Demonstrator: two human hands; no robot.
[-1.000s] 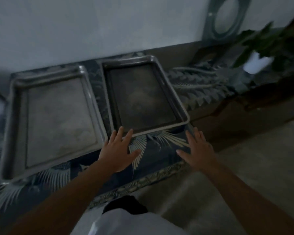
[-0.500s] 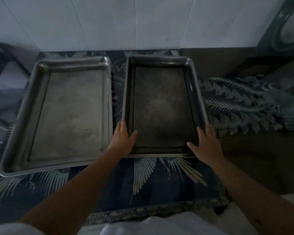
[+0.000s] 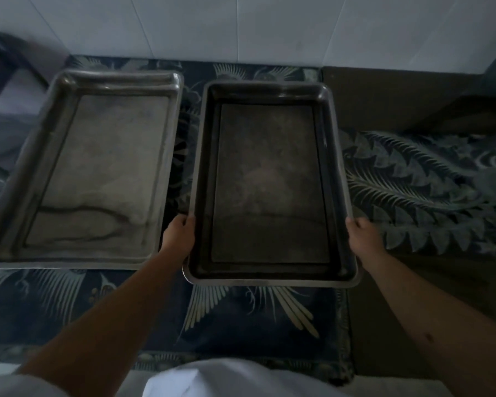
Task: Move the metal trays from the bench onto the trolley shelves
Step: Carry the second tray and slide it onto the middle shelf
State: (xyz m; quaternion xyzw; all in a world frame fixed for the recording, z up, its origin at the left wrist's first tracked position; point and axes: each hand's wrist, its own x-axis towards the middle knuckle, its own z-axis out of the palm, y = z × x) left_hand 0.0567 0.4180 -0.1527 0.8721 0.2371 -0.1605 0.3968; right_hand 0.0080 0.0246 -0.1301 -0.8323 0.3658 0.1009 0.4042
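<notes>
Two rectangular metal trays lie side by side on a bench covered with a dark blue feather-patterned cloth (image 3: 241, 316). The lighter left tray (image 3: 32, 179) rests flat on the cloth. The darker right tray (image 3: 334, 156) is gripped at its two long rims, near its front end. My left hand (image 3: 179, 234) is closed on its left rim and my right hand (image 3: 362, 234) on its right rim. Whether this tray's front end is off the cloth, I cannot tell. No trolley is in view.
A white tiled wall (image 3: 255, 24) runs behind the bench. To the right lies a carved, feather-patterned surface (image 3: 424, 193) with dark wood (image 3: 398, 96) behind it. A dark frame (image 3: 0, 64) stands at far left. White clothing (image 3: 226, 379) shows at the bottom edge.
Both hands went from hovering open before the right tray to closing on its side rims. The tray now looks larger and closer in the view, and the camera has tilted down.
</notes>
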